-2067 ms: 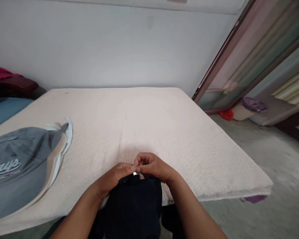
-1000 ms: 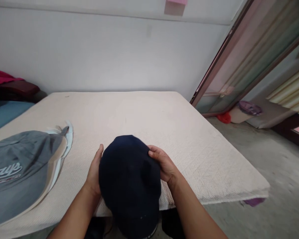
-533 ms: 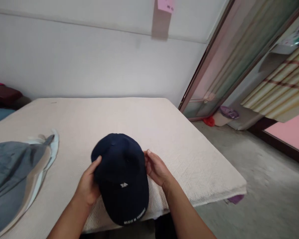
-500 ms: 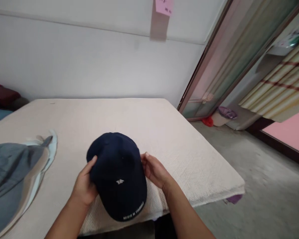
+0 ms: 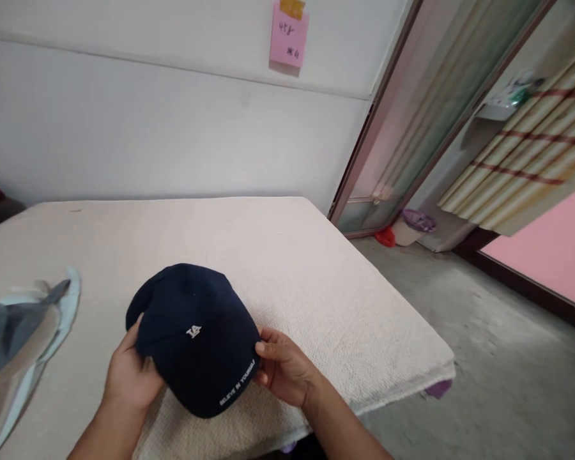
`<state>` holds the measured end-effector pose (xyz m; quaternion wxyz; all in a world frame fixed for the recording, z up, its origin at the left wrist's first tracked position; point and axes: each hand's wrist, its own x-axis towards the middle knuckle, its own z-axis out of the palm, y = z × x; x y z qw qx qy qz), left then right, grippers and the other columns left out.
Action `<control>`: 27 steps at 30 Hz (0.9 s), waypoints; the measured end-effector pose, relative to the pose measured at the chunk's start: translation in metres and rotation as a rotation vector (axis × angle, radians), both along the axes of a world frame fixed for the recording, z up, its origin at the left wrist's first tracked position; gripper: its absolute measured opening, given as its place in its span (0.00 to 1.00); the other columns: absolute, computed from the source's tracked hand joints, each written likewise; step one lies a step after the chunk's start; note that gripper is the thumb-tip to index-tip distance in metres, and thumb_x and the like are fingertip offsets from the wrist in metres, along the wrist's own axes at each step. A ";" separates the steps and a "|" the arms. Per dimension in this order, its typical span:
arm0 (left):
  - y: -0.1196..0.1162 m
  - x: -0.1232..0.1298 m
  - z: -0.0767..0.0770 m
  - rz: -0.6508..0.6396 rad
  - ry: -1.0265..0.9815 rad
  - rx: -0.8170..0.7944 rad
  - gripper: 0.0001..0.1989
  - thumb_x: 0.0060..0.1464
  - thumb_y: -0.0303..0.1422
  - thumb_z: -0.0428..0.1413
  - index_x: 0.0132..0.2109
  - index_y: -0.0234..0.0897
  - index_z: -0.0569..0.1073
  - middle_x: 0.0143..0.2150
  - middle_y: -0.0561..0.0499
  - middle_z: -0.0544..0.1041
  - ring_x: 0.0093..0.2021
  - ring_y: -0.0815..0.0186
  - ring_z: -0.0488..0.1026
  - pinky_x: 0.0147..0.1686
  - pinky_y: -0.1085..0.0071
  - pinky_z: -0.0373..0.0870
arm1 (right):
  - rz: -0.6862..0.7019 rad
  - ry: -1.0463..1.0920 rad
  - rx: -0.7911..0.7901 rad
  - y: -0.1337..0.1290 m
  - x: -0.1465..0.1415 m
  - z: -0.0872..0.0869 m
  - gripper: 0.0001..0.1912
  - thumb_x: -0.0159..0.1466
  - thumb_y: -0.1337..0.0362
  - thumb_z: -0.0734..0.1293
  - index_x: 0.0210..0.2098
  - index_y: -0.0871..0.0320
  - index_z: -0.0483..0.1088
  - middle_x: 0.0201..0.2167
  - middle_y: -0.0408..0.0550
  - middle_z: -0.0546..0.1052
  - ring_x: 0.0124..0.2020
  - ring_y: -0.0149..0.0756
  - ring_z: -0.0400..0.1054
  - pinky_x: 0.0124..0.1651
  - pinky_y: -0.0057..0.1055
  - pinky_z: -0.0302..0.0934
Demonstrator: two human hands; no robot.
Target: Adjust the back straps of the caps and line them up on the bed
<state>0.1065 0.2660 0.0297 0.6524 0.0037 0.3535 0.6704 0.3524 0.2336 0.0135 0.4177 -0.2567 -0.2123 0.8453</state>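
A navy baseball cap [image 5: 191, 338] is held between my two hands, above the near part of the cream-covered bed [image 5: 345, 332]. Small white letters mark its front, and white wording runs along the brim, which points down and to the right. My left hand [image 5: 131, 370] grips the cap's left side, the thumb on the outside and some fingers hidden under it. My right hand [image 5: 282, 364] pinches the right edge of the brim, thumb on top. Grey hats [image 5: 14, 345], stacked with pale edges showing, lie to the left of my left hand.
Behind the bed rises a white wall with a pink note [image 5: 289, 38] taped to it. To the right are a sliding glass door [image 5: 393, 128], a bin with a purple liner [image 5: 414, 223], a red bag [image 5: 384, 236] and a striped curtain [image 5: 527, 153] over the concrete floor.
The cap has shifted left in view and turned, its brim swinging to the right. My right hand has gone from the cap's side to a grip on the brim. The view has tilted slightly.
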 end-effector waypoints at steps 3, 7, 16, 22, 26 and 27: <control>0.003 -0.003 -0.002 -0.003 -0.004 0.000 0.21 0.64 0.27 0.42 0.59 0.41 0.69 0.34 0.48 0.84 0.33 0.64 0.81 0.34 0.76 0.78 | -0.039 0.039 -0.038 -0.002 -0.010 -0.003 0.17 0.50 0.65 0.76 0.38 0.61 0.71 0.26 0.41 0.70 0.22 0.23 0.63 0.19 0.19 0.51; 0.002 0.007 0.001 -0.049 -0.031 0.047 0.19 0.64 0.30 0.42 0.57 0.41 0.70 0.35 0.48 0.84 0.35 0.64 0.81 0.36 0.75 0.78 | -0.192 0.023 -0.016 0.004 -0.008 -0.006 0.16 0.50 0.64 0.76 0.36 0.62 0.73 0.25 0.41 0.71 0.21 0.22 0.62 0.18 0.19 0.52; -0.004 0.026 -0.006 -0.303 0.195 -0.075 0.12 0.59 0.28 0.50 0.44 0.28 0.76 0.43 0.37 0.79 0.36 0.61 0.79 0.34 0.69 0.79 | -0.576 -0.190 0.200 0.072 0.072 -0.001 0.12 0.51 0.65 0.74 0.35 0.59 0.73 0.31 0.45 0.76 0.26 0.29 0.67 0.25 0.24 0.62; -0.003 0.028 -0.006 -0.268 0.209 -0.136 0.09 0.57 0.24 0.50 0.37 0.30 0.75 0.35 0.45 0.78 0.27 0.69 0.76 0.25 0.76 0.76 | -0.837 -0.283 0.295 0.152 0.145 0.015 0.07 0.53 0.68 0.70 0.33 0.59 0.71 0.26 0.41 0.74 0.22 0.25 0.64 0.23 0.22 0.60; -0.003 0.031 -0.005 -0.237 0.221 -0.184 0.08 0.57 0.22 0.50 0.36 0.30 0.74 0.32 0.47 0.77 0.24 0.71 0.74 0.21 0.78 0.74 | -1.017 -0.347 0.205 0.183 0.196 -0.001 0.06 0.54 0.70 0.69 0.28 0.60 0.66 0.18 0.36 0.66 0.15 0.22 0.56 0.16 0.19 0.51; -0.003 0.032 -0.005 -0.229 0.222 -0.188 0.08 0.57 0.22 0.50 0.35 0.30 0.74 0.32 0.47 0.77 0.23 0.71 0.74 0.21 0.79 0.73 | -1.062 -0.369 0.167 0.187 0.207 -0.008 0.06 0.54 0.71 0.69 0.28 0.60 0.65 0.17 0.35 0.65 0.15 0.21 0.55 0.15 0.19 0.49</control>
